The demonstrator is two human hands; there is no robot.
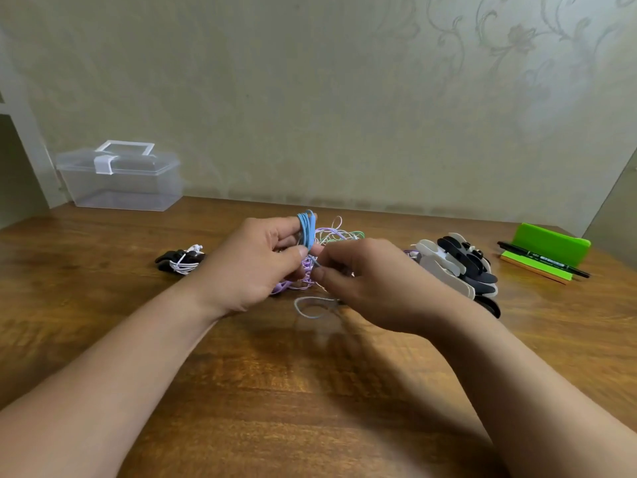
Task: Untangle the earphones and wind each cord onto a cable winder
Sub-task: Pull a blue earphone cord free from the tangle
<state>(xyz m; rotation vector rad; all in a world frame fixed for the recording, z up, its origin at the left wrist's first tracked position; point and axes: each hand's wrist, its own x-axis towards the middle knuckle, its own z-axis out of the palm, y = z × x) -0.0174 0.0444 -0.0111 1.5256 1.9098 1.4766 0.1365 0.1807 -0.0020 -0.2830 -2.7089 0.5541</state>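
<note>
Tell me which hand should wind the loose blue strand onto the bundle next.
Probably the right. The right hand pinches the loose strand just below the blue bundle, while the left hand grips that bundle and is occupied.

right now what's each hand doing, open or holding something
Left hand: closed, gripping the blue cord bundle.
Right hand: closed, pinching a loose strand just below that bundle.
</note>
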